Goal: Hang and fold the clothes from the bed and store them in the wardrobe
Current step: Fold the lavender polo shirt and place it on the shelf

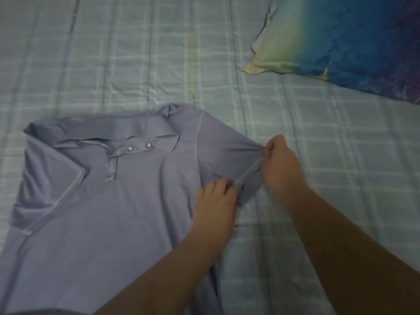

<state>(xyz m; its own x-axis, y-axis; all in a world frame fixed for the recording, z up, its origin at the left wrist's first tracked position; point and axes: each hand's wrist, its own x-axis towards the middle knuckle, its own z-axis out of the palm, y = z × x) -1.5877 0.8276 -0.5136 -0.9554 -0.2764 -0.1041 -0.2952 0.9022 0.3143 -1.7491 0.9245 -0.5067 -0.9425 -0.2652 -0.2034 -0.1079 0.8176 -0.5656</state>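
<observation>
Lavender-grey knit polo shirt [118, 212] lies front-up, collar far, on the left part of the pale green checked bed sheet [136, 53]; left-side sleeve folded in over the chest, near hem out of view. Left hand [216, 201] and right hand [281, 164], close but apart, each pinch the hem of the right-side sleeve, drawn taut between them. Bare sheet runs right of and beyond the shirt to the blue-and-yellow pillow [341, 42] at far right.
</observation>
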